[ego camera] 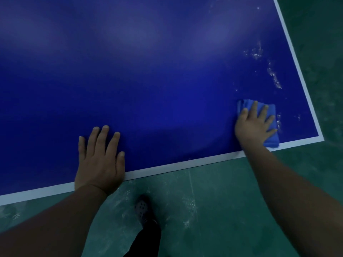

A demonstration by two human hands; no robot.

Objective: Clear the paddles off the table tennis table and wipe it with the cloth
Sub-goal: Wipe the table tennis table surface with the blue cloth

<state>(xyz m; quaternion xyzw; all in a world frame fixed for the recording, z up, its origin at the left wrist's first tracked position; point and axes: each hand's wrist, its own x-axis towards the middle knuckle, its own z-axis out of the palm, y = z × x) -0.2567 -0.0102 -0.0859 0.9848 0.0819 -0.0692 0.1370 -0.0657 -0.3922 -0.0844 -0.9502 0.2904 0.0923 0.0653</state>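
Your right hand (255,125) lies flat on the folded blue cloth (271,115) at the lower right of the frame, near the corner of the table tennis table (148,80). Fingers are spread and straight; the hand presses the cloth down rather than clutching it. Your left hand (101,156) rests open, palm down, at lower centre-left, its heel over the white edge line (185,165); it holds nothing and appears to brace your weight.

No paddles show in this view (clearing looks done, though only this end of the table is visible). Step in hand: wiping.

White specks (273,75) run up the right side of the frame, above the cloth and just inside the side line; a smaller patch (278,121) sits just right of the cloth. The footage is soft, so you cannot tell whether this is dust, chalk or dried residue.

To do it well: keep the palm flat so the whole cloth bears on the surface. Sweep outward toward the right edge, carrying the specks off the table rather than back across the clean blue. Overlap each pass. Refold to a fresh face if the cloth loads up. Keep the left hand planted for balance while you reach up the right side.

The green floor (222,210) and your shoe (142,210) fill the bottom of the frame.
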